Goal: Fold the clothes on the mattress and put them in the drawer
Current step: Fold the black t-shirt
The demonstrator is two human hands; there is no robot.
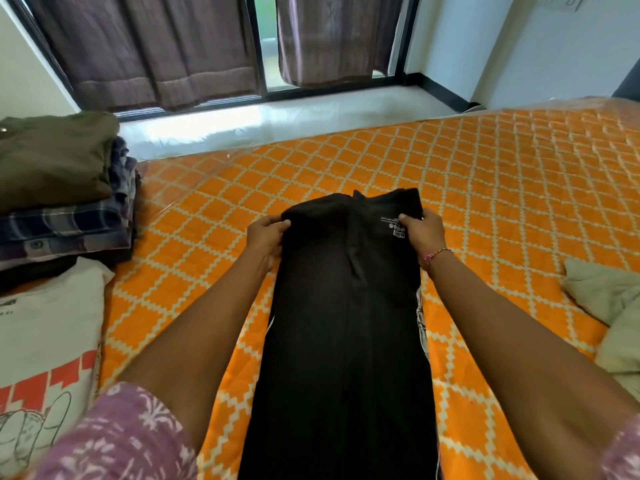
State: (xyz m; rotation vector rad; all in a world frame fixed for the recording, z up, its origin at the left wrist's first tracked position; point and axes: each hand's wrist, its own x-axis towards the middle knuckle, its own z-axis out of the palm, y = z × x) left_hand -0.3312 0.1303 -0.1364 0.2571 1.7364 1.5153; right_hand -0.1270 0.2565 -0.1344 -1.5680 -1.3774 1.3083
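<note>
- Nearest you, your patterned purple sleeves frame the bottom of the view, and both forearms reach forward over the mattress (214, 216) with its orange lattice cover.
- Between your arms lies the black garment (346, 323), already narrowed into a long strip that runs from under your chest out toward the window. It rests flat on the mattress, with a thin white edge peeking out along its right side.
- Your left hand (265, 233) pinches the far-left corner of the strip, fingers curled over the cloth. Your right hand (420, 230) grips the far-right corner, just beside the small white logo (393, 226). Each grip is closed on fabric, not spread wide.
- By my reading you are mid-fold on this piece: the lengthwise folds look done, and the crosswise fold is in hand.
- The next move likely calls for lifting both corners together and carrying them back toward you, keeping the edges level so the strip halves squarely.
- To your left sits a cream printed item (45, 334), and beyond it a stack of folded clothes (59, 188) topped by an olive piece.
- To your right a pale crumpled cloth (609, 306) looks still unfolded.
- Farthest off are the curtains (156, 50) and window. No drawer is in view, so stowing remains ahead.
</note>
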